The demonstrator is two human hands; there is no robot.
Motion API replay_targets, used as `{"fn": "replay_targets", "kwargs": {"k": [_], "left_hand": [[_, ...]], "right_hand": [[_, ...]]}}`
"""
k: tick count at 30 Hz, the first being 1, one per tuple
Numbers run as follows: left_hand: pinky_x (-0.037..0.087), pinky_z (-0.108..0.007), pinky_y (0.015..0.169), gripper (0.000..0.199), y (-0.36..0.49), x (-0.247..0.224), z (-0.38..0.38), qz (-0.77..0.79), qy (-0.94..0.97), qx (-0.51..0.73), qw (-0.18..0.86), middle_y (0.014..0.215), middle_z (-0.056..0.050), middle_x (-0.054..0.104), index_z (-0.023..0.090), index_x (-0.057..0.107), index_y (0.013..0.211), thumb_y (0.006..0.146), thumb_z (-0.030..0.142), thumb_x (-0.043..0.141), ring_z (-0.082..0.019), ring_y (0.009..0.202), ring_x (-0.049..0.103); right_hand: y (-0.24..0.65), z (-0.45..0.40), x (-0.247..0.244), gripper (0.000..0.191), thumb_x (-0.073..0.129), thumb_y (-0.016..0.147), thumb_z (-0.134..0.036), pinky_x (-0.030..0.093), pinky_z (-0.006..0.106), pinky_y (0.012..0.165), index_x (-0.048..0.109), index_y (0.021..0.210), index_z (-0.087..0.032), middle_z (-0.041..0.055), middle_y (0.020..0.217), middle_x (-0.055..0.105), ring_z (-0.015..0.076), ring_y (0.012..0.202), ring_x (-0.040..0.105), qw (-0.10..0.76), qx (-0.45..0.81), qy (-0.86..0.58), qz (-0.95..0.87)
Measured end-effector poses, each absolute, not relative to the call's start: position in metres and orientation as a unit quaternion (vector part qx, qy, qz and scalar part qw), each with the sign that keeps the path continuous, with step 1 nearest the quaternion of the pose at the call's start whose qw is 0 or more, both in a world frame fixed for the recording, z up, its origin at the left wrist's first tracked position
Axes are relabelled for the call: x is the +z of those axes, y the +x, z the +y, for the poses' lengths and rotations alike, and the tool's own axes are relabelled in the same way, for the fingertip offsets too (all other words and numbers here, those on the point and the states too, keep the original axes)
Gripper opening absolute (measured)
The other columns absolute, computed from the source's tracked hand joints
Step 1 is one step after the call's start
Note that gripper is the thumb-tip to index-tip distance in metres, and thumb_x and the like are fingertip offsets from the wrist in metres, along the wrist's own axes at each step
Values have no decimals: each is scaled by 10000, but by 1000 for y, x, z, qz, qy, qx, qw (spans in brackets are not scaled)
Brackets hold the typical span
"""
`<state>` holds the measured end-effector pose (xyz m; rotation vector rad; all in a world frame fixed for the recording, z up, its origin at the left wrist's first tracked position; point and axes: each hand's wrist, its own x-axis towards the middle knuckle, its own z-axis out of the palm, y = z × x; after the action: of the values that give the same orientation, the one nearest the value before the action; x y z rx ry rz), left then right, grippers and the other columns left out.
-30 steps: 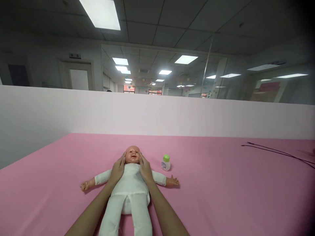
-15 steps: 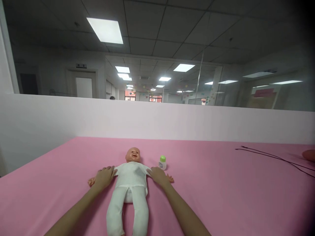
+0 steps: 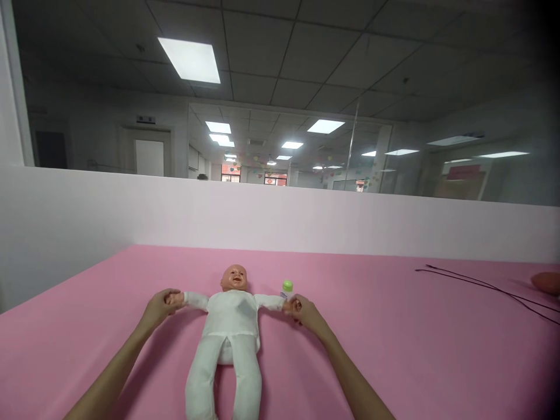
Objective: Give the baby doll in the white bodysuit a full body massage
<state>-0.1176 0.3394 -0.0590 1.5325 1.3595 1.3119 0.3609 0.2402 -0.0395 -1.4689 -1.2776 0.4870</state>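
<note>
A baby doll (image 3: 234, 318) with a cloth body in white lies on its back, head away from me, both arms stretched out sideways. My left hand (image 3: 160, 307) is closed around the doll's hand on the left side. On the other side my right hand (image 3: 305, 312) pinches the doll's other hand between thumb and fingers. Just behind my right hand stands a small bottle (image 3: 287, 286) with a green cap; its lower part is mostly hidden by the doll's hand and mine.
The doll lies on a pink padded surface (image 3: 394, 350). Thin dark cords (image 3: 481, 284) and a brown rounded object (image 3: 546, 282), cut off by the frame, are at the right. A white low wall (image 3: 306, 219) with glass above closes the far side.
Both hands have slid outward from the doll's upper arms to its hands. The doll's arms are now raised straighter out to the sides, and my right hand covers more of the bottle.
</note>
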Motion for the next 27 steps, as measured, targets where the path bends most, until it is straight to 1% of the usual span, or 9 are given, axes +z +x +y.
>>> {"fn": "replay_targets", "kwargs": {"k": [3,5,7,10,13,16,19,23,27], "left_hand": [[607,-402,749,603,-88,-61,343,489,481,625,373,923,-71,754,202,660,1060,570,473,883,-279,844,739],[614,-446,787,500,-67,-71,347,481,477,639,365,920,-98,768,199,666,961,615,513,846,-316,881,744],[609,-471,851,455,-47,-83,350,460,509,633,358,967,-123,786,191,686,918,643,529,816,-349,953,744],[599,-456,925,454,-31,-99,350,417,573,608,357,1068,-127,796,176,716,1042,712,482,771,-340,1021,741],[576,-444,983,365,-28,-105,346,398,657,570,292,1164,-116,782,194,740,1134,856,409,639,-315,1086,719],[520,-446,1061,361,-31,-101,341,376,750,512,182,1280,-81,749,267,785,1172,913,274,534,-299,1211,659],[519,-433,1037,414,-32,-98,338,350,805,462,125,1281,-60,746,330,804,1175,948,215,477,-286,1223,640],[512,-425,1041,396,-30,-99,336,350,795,475,139,1300,-52,732,328,777,1215,942,223,509,-286,1229,633],[564,-412,927,324,-33,-105,339,429,645,577,257,1169,-100,757,205,713,1164,944,369,541,-293,1066,694]], "right_hand": [[342,256,-39,584,879,615,-510,562,348,616,635,1063,-226,5,783,708,213,637,682,660,326,-511,-445],[324,270,-45,618,864,616,-566,565,342,633,621,1070,-222,10,792,703,202,638,672,710,346,-473,-391],[305,284,-55,591,830,633,-595,552,337,621,635,1045,-220,26,809,708,205,648,655,707,348,-469,-399],[283,296,-71,502,773,702,-544,543,353,650,680,1059,-204,47,860,721,221,689,634,664,272,-504,-481],[272,290,-76,403,704,811,-415,544,389,743,726,1142,-187,70,923,748,252,776,630,585,188,-519,-595],[267,275,-67,419,581,897,-236,519,439,935,723,1290,-256,74,1214,761,285,1030,627,481,137,-474,-725],[263,263,-58,503,444,938,-130,483,443,979,728,1304,-326,26,1369,716,276,1084,590,393,92,-452,-796],[261,264,-65,471,439,959,-163,492,436,950,720,1300,-327,34,1348,719,275,1060,592,399,75,-475,-780],[267,274,-83,400,583,949,-408,538,385,764,673,1293,-224,71,983,749,260,834,647,536,143,-557,-619]]}}
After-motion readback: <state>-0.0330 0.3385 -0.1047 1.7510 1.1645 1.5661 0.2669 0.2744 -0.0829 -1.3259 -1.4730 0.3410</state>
